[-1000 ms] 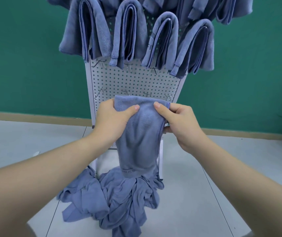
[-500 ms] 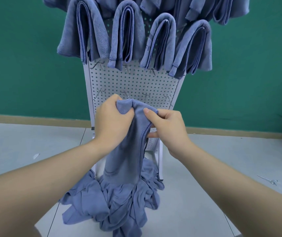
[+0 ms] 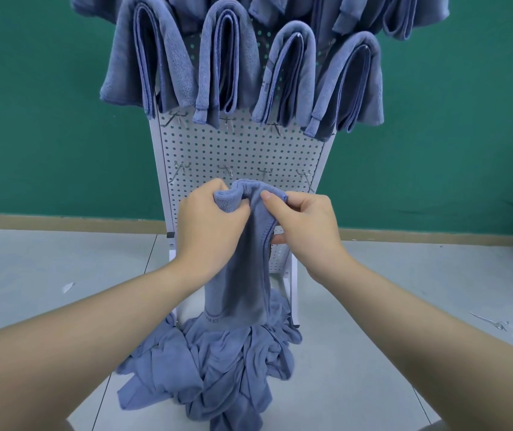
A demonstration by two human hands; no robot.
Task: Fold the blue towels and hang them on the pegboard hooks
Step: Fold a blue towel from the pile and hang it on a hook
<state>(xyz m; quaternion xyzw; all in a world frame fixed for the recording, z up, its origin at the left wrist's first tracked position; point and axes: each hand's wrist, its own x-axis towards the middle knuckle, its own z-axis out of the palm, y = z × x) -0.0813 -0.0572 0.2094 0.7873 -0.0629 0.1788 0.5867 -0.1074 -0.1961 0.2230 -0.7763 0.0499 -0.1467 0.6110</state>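
A blue towel [image 3: 242,275] hangs folded lengthwise in front of the white pegboard [image 3: 239,150]. My left hand [image 3: 208,225] grips its top fold from the left, and my right hand [image 3: 305,225] pinches the same fold from the right, thumbs nearly touching. The towel's lower end reaches the pile of loose blue towels [image 3: 214,368] on the floor. Several folded blue towels [image 3: 230,60] hang on the upper hooks. A row of bare metal hooks [image 3: 227,171] sits just above my hands.
The pegboard stands on white legs against a green wall [image 3: 46,119] with a tan baseboard. A loose metal hook [image 3: 494,323] lies on the grey floor at the right, and a small white scrap [image 3: 68,287] lies at the left.
My hands have come closer together, bunching the towel's top from a flat spread into a narrow fold. The towel now hangs narrower and slightly lower.
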